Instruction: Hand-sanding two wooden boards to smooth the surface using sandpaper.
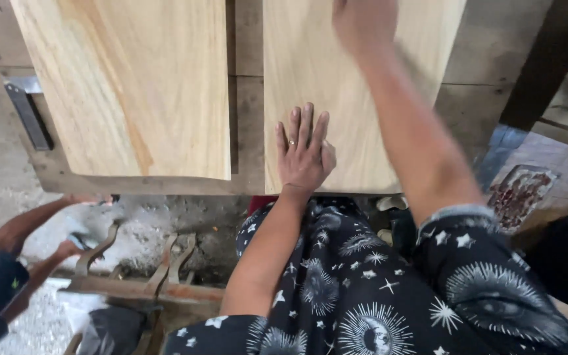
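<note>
Head view, near to far. Nearest the camera, a dark garment (363, 296) printed with white suns, moons and stars covers the person's lap and right sleeve. Lower left, a co-worker's hands (73, 246) rest at curved rusty metal pieces (165, 263) on the dusty ground. Above the lap, the left hand (305, 154) lies palm down, fingers spread and extended, flat on the near end of the right pale plank (356, 85); it presses the surface and clasps nothing, and a ring shows on one finger. That plank lies directly beneath the palm and runs away from the person across a darker wooden bench (244, 125). A second pale plank (133, 85) lies to its left, apart from it by a narrow gap, untouched. A dark metal bar (29, 117) sits at the bench's left edge. Farthest, the right hand (365, 23) is over the far part of the same right plank, blurred and cut by the frame edge; whether it grips or merely rests cannot be told.
</note>
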